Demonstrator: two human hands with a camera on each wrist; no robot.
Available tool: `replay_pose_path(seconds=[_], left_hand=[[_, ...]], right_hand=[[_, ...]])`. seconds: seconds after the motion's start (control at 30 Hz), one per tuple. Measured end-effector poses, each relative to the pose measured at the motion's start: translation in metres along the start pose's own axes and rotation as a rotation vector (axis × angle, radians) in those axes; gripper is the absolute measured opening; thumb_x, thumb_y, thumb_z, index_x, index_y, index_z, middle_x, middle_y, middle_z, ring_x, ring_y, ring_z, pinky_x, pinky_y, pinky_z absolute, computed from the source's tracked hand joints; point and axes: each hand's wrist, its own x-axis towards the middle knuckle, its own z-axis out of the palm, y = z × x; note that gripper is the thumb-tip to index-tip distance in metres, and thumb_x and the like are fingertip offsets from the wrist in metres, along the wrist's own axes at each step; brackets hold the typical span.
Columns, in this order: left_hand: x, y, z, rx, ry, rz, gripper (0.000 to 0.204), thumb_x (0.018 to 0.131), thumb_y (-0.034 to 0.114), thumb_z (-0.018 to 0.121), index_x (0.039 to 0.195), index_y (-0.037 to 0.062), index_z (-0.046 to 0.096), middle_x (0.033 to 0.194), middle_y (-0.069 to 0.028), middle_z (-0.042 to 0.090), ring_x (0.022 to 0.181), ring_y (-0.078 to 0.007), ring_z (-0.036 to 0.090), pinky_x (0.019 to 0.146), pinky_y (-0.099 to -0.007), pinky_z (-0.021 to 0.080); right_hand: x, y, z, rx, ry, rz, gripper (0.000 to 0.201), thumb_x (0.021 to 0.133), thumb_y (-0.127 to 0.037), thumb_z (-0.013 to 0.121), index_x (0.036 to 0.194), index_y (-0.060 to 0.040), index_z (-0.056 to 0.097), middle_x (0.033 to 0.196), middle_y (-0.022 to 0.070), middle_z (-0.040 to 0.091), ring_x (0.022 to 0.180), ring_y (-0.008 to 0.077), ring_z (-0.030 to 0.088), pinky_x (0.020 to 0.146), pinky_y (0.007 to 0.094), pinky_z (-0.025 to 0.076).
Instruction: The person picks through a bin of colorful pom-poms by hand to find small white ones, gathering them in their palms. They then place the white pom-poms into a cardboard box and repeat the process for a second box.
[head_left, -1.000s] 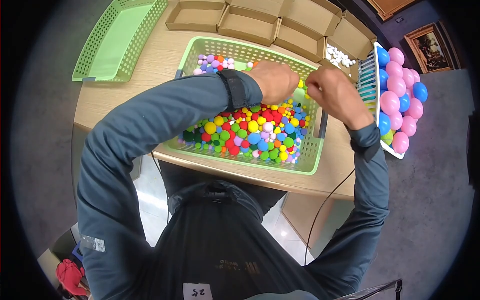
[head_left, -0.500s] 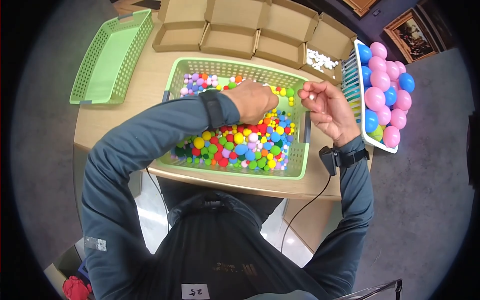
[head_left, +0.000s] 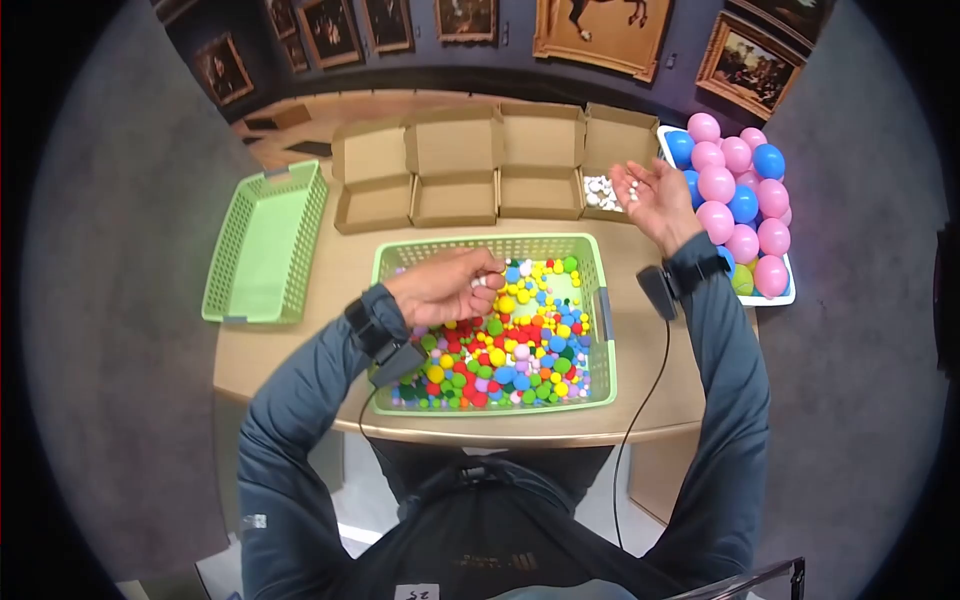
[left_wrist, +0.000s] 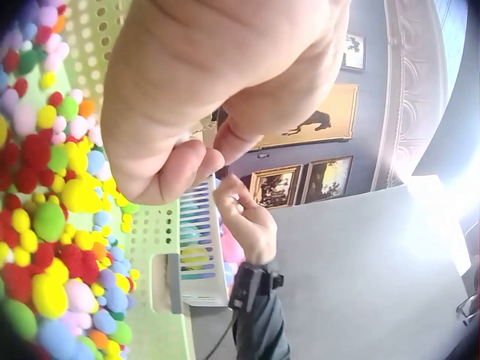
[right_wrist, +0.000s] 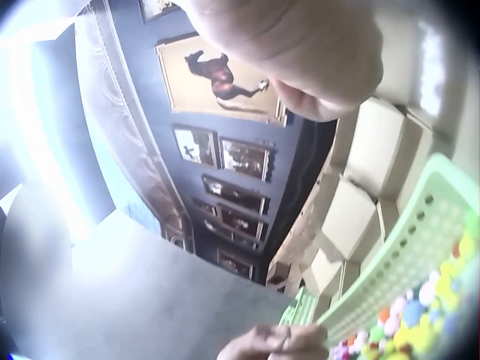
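My left hand (head_left: 445, 285) is over the green basket (head_left: 603, 375) of colourful pom-poms (head_left: 520, 350), its curled fingers holding small white pom-poms (head_left: 479, 283). In the left wrist view its fingers (left_wrist: 184, 169) bend in toward the thumb, largely hiding what they hold. Palm up, my right hand (head_left: 665, 210) holds a few white pom-poms (head_left: 633, 188) among its bent fingers. It is beside the rightmost cardboard box (head_left: 622, 135), where a pile of white pom-poms (head_left: 599, 193) lies. In the right wrist view the back of the hand (right_wrist: 315, 60) hides its contents.
Further open cardboard boxes (head_left: 455, 195) line the back of the table (head_left: 345, 290). A second green basket (head_left: 262, 255) stands at the left. At the right, a white basket (head_left: 787, 285) holds pink and blue balloons (head_left: 716, 184). A cable (head_left: 640, 390) hangs from my right wrist.
My left hand rises and turns, exposing white pom-poms in its fingers. The right hand moves from the basket's right end to beside the box of white pom-poms, palm up. The head view tilts up.
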Motion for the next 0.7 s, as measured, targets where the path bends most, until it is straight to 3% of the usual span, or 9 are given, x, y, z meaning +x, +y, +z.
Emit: replay_pose_path(seconds=[0.03,0.1,0.2,0.23,0.27,0.33,0.6,0.67,0.7], left_hand=[[-0.003,0.001,0.003,-0.062,-0.016,-0.020,0.009,0.104,0.012,0.047,0.096,0.0079,0.049,0.077,0.0015,0.048,0.065,-0.0076,0.043,0.057,-0.0236,0.041],[-0.010,-0.002,0.006,-0.079,-0.027,0.000,0.009,0.104,0.012,0.047,0.096,0.0075,0.049,0.080,0.0003,0.050,0.065,-0.0079,0.044,0.057,-0.0237,0.042],[-0.024,-0.004,-0.003,-0.180,-0.078,0.005,0.009,0.103,0.010,0.046,0.097,0.0052,0.051,0.085,-0.0034,0.054,0.066,-0.0091,0.047,0.058,-0.0240,0.045],[-0.032,-0.005,0.000,-0.145,-0.048,0.020,0.009,0.102,0.009,0.047,0.097,0.0044,0.052,0.085,-0.0040,0.055,0.066,-0.0095,0.048,0.058,-0.0242,0.046],[-0.038,-0.007,-0.001,-0.114,-0.017,0.032,0.008,0.101,0.009,0.048,0.097,0.0036,0.053,0.085,-0.0047,0.056,0.067,-0.0099,0.049,0.058,-0.0244,0.046],[-0.040,-0.011,-0.007,-0.107,-0.067,0.035,0.007,0.101,0.006,0.049,0.099,0.0018,0.055,0.086,-0.0066,0.058,0.068,-0.0106,0.050,0.059,-0.0245,0.048],[-0.015,0.002,0.036,-0.094,0.116,0.034,0.013,0.101,0.006,0.050,0.107,-0.0035,0.057,0.097,-0.0132,0.066,0.086,-0.0186,0.068,0.069,-0.0290,0.060],[0.021,0.041,0.046,0.163,-0.133,0.151,0.015,0.104,0.009,0.049,0.106,-0.0028,0.057,0.098,-0.0141,0.065,0.093,-0.0194,0.069,0.077,-0.0308,0.062],[0.036,0.057,0.075,0.113,-0.058,0.316,0.032,0.107,0.022,0.048,0.122,-0.0058,0.052,0.103,-0.0165,0.062,0.094,-0.0250,0.069,0.085,-0.0336,0.062]], right_hand=[[-0.004,0.000,0.003,0.021,-0.009,-0.012,0.041,0.108,-0.033,0.039,0.119,0.0032,0.055,0.121,0.0250,0.058,0.107,0.0301,0.064,0.084,0.0412,0.059],[-0.013,-0.001,0.006,-0.326,-0.086,-0.204,0.070,0.107,-0.054,0.038,0.154,-0.0030,0.030,0.164,0.0306,0.016,0.150,0.0496,0.026,0.111,0.0629,0.043],[-0.019,0.005,-0.011,-0.355,-0.168,-0.258,0.084,0.103,-0.064,0.037,0.162,-0.0082,0.018,0.169,0.0277,-0.008,0.156,0.0488,0.008,0.109,0.0708,0.039],[-0.034,0.011,-0.006,-0.310,-0.012,-0.274,0.073,0.106,-0.057,0.039,0.157,-0.0071,0.027,0.165,0.0303,0.012,0.151,0.0472,0.027,0.110,0.0649,0.043],[-0.048,0.015,-0.012,-0.309,-0.008,-0.267,0.073,0.106,-0.057,0.039,0.157,-0.0071,0.027,0.165,0.0303,0.012,0.151,0.0472,0.027,0.110,0.0649,0.043],[-0.080,0.025,-0.029,-0.185,-0.271,-0.230,0.048,0.108,-0.046,0.045,0.138,-0.0087,0.047,0.144,0.0212,0.049,0.130,0.0367,0.055,0.103,0.0520,0.050],[-0.160,0.057,-0.109,-0.176,-0.161,-0.315,0.023,0.102,-0.029,0.055,0.117,-0.0112,0.056,0.107,0.0078,0.064,0.098,0.0166,0.059,0.074,0.0286,0.047],[-0.166,0.058,-0.115,-0.179,-0.153,-0.354,0.019,0.102,-0.027,0.056,0.113,-0.0116,0.057,0.104,0.0064,0.064,0.094,0.0148,0.057,0.071,0.0274,0.045],[-0.170,0.059,-0.114,-0.180,-0.152,-0.369,0.017,0.101,-0.025,0.055,0.111,-0.0117,0.057,0.102,0.0055,0.063,0.092,0.0136,0.056,0.070,0.0267,0.044]])
